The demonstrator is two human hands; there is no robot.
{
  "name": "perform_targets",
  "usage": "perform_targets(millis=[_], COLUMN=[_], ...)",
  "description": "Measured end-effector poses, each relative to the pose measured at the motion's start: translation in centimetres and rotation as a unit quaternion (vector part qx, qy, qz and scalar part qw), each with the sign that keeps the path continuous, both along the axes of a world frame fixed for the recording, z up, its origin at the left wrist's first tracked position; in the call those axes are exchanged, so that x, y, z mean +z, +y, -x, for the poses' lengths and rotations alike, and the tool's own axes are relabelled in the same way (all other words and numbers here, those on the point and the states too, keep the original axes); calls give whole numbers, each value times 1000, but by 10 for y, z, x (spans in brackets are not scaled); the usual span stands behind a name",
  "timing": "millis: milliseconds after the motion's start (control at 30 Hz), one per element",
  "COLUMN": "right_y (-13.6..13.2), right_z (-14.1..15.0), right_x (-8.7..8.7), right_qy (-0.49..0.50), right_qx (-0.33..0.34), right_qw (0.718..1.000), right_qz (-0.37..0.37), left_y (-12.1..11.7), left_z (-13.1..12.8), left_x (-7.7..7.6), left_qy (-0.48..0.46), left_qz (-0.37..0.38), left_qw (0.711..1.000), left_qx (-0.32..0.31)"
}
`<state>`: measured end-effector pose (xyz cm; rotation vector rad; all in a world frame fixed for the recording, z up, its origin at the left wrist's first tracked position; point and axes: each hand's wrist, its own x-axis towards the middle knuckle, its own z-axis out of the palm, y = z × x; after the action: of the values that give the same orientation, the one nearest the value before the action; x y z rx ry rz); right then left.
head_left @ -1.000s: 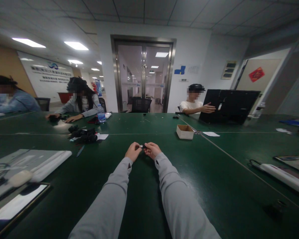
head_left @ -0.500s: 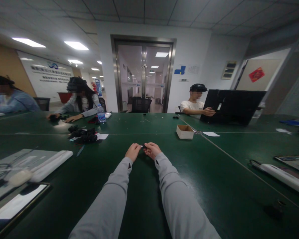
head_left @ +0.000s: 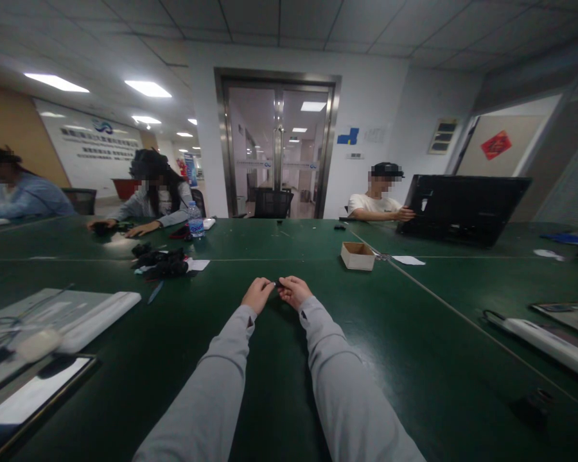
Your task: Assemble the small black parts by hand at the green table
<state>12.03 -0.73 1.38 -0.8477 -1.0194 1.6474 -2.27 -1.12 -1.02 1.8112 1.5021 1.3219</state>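
Both my hands meet over the green table [head_left: 279, 359], fingertips nearly touching. Between them is a small dark piece [head_left: 278, 284] with a light, shiny end on its left; it is too small to name. My right hand [head_left: 295, 292] is closed around the dark part, thumb and forefinger pinching it. My left hand [head_left: 257, 295] is closed too, its thumb and fingertips pinched at the shiny end. Fingers cover most of the piece.
An open small box [head_left: 358, 258] stands ahead to the right, near a white paper [head_left: 408, 260]. Black gear [head_left: 161, 260] lies left, before a water bottle [head_left: 195, 221]. Across the table, a person holds a large black screen [head_left: 467, 208]. A tablet-like device [head_left: 36, 391] lies near left.
My hands and the small piece stay in nearly the same place. Across the table, the black screen has shifted right and tilted in the other person's hands.
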Motion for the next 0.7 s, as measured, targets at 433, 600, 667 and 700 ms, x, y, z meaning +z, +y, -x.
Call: perform_targets(millis=[433,600,667,700], right_y=[-2,-1,-1,-1], right_z=[-1,1,1,1], right_x=[3,3,3,3], right_qy=[6,3,2,3], right_qx=[6,1,-3,-4], right_qw=[1000,1000,1000,1000], right_qz=[11,12,13,12], left_y=[-5,-7,-8,-8], left_z=[-1,-2,-2,-2], left_x=[4,6,7,7], left_qy=[15,22,19,23], left_qz=[21,4,24,38], left_qw=[1000,1000,999,999], left_qx=[-3,14,16,14])
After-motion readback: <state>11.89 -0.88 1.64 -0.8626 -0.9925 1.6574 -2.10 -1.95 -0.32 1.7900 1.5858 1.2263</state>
